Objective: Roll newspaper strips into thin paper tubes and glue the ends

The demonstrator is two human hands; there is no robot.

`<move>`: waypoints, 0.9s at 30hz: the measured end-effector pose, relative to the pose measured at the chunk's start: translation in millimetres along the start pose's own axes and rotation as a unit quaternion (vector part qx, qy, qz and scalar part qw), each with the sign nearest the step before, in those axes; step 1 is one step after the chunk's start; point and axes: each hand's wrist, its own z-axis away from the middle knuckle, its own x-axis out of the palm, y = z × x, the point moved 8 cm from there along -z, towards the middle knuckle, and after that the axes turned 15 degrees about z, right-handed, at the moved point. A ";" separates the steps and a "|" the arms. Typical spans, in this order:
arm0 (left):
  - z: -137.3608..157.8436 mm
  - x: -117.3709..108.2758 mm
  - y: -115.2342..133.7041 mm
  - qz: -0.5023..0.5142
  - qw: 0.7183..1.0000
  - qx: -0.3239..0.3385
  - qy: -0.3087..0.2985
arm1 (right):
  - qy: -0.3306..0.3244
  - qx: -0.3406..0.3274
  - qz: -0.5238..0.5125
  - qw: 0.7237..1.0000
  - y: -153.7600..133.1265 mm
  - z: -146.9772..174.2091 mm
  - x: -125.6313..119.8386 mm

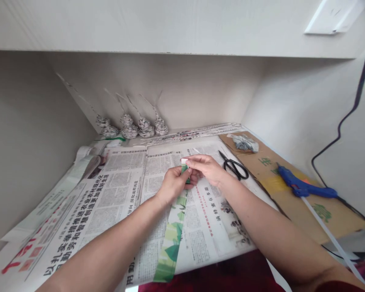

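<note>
A long green-and-white leaf-patterned paper strip [173, 231] runs from my hands down toward the table's front edge. Near its far end, my left hand [174, 181] is closed on it, thumb on top. My right hand [207, 167] pinches the white end of the same strip, with thumb and index finger together. Both hands meet just above the newspaper [118, 194] that covers the table. To the right of my right hand lie black-handled scissors [234, 165], blades pointing away to the left.
Several gourd-shaped coils of rolled newspaper [146, 127] stand at the back left. Beside them lie thin paper rods [194, 133]. On the right, cardboard [295, 211] bears a blue glue gun [304, 186] with a white stick and a crumpled wad [245, 143]. A black cable [339, 129] hangs nearby; a shelf edge [182, 52] overhangs.
</note>
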 end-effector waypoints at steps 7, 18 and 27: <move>-0.6 3.1 -6.9 -0.009 0.999 -0.031 -0.013 | 0.012 0.008 0.022 1.000 2.5 -0.2 -1.4; 2.0 8.0 -7.2 -0.041 0.999 -0.023 -0.023 | 0.054 0.018 -0.041 0.998 2.0 -0.8 -6.4; 0.1 6.2 -9.3 -0.031 0.997 -0.056 -0.036 | -0.045 -0.008 0.007 0.999 -3.3 3.3 5.0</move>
